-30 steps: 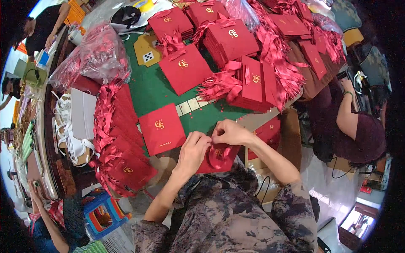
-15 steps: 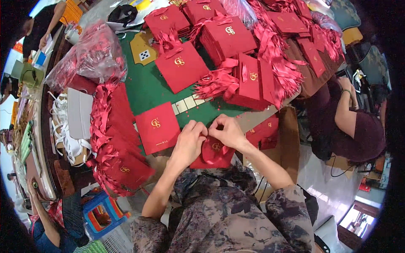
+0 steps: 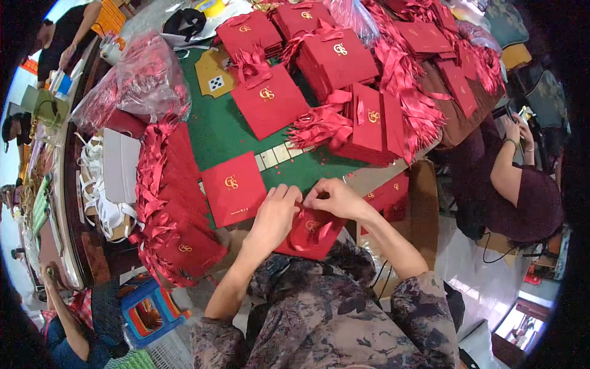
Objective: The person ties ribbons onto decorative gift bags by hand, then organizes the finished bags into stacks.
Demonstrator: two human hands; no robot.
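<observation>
A small red paper gift bag (image 3: 301,244) with a gold emblem and a red ribbon (image 3: 322,234) lies tilted against my lap at the table's near edge. My left hand (image 3: 275,214) is closed at the bag's upper left edge, its fingers curled in. Thumb and forefinger of my right hand (image 3: 339,198) pinch at the same upper edge, a short gap away. The fingers hide exactly what lies between the tips. Just left of my left hand, a flat red bag (image 3: 234,195) rests on the green table (image 3: 212,132).
Ribboned red bags (image 3: 178,215) form a long row at the left, below a plastic-wrapped bundle (image 3: 144,80). Several bag stacks (image 3: 338,61) cover the table's far side. A cardboard box (image 3: 421,190) stands at the right, near a seated person (image 3: 522,190). White ribbons (image 3: 104,184) hang farther left.
The bag in my hands has turned and tilted, and its ribbon now stands out at the right. Both hands sit slightly lower. The whole view has shifted a little.
</observation>
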